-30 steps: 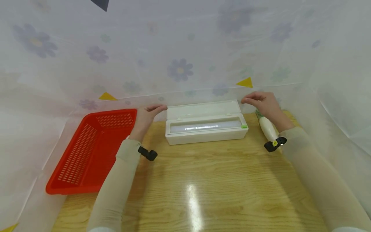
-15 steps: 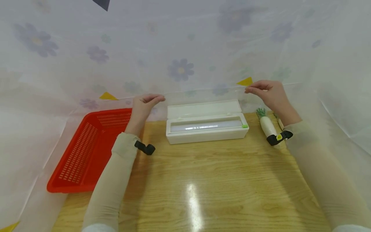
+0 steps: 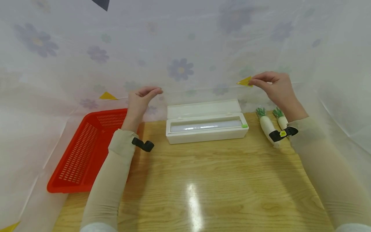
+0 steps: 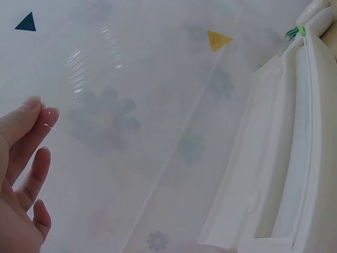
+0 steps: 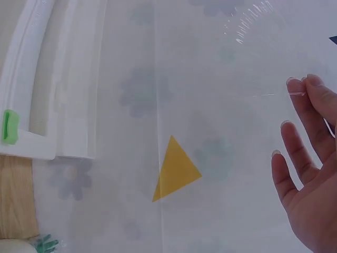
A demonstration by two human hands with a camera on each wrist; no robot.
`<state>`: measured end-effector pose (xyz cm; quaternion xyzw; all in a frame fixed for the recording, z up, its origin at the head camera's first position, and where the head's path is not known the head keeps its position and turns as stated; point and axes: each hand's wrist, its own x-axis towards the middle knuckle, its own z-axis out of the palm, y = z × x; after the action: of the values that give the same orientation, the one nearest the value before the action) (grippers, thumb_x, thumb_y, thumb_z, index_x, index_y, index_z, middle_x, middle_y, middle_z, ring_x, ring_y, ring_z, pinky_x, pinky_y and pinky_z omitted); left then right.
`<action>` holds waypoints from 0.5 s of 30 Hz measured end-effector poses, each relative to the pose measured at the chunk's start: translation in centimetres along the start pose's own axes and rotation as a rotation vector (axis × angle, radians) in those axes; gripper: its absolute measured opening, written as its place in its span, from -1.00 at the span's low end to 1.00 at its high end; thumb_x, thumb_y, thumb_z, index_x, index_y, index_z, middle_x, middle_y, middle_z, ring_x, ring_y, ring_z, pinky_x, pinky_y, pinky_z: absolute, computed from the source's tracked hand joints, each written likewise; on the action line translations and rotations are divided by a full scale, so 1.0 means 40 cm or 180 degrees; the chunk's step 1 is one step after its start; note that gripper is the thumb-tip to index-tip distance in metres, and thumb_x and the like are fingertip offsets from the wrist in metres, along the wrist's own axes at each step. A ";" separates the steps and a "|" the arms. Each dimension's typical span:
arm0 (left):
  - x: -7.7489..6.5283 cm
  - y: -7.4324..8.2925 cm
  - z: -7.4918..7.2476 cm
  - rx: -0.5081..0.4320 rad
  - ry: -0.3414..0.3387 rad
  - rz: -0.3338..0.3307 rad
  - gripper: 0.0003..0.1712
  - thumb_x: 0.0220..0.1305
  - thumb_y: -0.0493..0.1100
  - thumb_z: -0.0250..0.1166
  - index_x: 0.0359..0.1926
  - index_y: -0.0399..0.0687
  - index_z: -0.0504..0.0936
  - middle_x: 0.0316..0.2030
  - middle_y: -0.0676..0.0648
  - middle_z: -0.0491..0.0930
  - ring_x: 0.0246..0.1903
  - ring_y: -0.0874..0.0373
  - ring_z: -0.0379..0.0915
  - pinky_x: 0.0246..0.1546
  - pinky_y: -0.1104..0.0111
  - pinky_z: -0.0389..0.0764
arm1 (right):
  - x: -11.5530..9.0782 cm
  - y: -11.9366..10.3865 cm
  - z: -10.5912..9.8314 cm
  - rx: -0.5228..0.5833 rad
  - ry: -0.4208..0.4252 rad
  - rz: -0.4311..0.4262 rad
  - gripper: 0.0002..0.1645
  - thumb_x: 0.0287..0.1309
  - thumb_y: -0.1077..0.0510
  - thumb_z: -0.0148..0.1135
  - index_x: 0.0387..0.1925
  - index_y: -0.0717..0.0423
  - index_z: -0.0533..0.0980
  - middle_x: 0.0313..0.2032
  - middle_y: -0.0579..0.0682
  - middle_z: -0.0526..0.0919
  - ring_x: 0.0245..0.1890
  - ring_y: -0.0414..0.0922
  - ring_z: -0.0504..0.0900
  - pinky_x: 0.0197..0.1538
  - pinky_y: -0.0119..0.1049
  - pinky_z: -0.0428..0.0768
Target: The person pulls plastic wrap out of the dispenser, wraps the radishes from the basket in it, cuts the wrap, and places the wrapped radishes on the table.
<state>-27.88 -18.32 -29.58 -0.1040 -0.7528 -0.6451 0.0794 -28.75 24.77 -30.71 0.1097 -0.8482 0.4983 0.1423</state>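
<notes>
My left hand (image 3: pixel 138 104) pinches one corner of a sheet of clear cling film (image 4: pixel 75 66) between thumb and forefinger. At the other side, my right hand (image 3: pixel 279 90) pinches the film the same way; its edge glints at the fingertips in the right wrist view. The sheet itself is nearly invisible, showing mainly as glints in front of the backdrop. Both hands are raised above and behind a long white cling film box (image 3: pixel 207 137), lid (image 3: pixel 203 109) standing open. Inside lies the film roll (image 3: pixel 205 125). A small green slider (image 3: pixel 244 126) sits at the box's right end.
A red plastic basket (image 3: pixel 50 187) stands at the left, partly behind the left forearm. Two white radishes (image 3: pixel 266 125) with green tops lie at the right, near the right wrist. A flowered, translucent curtain (image 3: pixel 181 69) hangs behind the wooden table (image 3: pixel 220 180).
Both hands have risen and drawn back from the box, spreading slightly apart with the cling film between them. The radishes have come into fuller view; box and basket stay put.
</notes>
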 end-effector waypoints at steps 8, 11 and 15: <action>-0.001 0.023 -0.001 -0.0134 0.0021 0.0194 -0.70 0.13 -0.09 0.36 -0.18 -0.20 0.71 -0.30 -0.01 0.71 -0.01 0.08 0.46 0.17 0.20 0.28 | -0.005 -0.020 -0.009 0.0145 0.0144 -0.0049 -0.67 0.16 0.01 0.25 -0.13 0.13 0.65 -0.20 -0.16 0.65 -0.01 -0.24 0.46 0.06 -0.31 0.32; -0.003 0.031 -0.002 -0.0156 0.0032 0.0234 -0.69 0.12 -0.10 0.36 -0.18 -0.23 0.70 -0.31 0.00 0.71 -0.02 0.08 0.46 0.16 0.22 0.30 | -0.008 -0.031 -0.012 0.0186 0.0176 -0.0108 -0.67 0.15 0.02 0.25 -0.15 0.15 0.65 -0.23 -0.16 0.66 -0.01 -0.22 0.46 0.07 -0.33 0.32; -0.008 0.037 -0.001 -0.0199 0.0044 0.0242 -0.66 0.11 -0.08 0.37 -0.17 -0.23 0.69 -0.31 -0.01 0.71 -0.02 0.07 0.47 0.16 0.22 0.30 | -0.016 -0.046 -0.014 0.0313 0.0190 -0.0184 -0.68 0.14 0.06 0.27 -0.16 0.20 0.64 -0.27 -0.15 0.68 -0.02 -0.20 0.48 0.11 -0.33 0.31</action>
<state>-27.20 -18.18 -28.22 -0.1305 -0.7272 -0.6656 0.1057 -27.48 24.42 -29.17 0.1261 -0.8145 0.5382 0.1763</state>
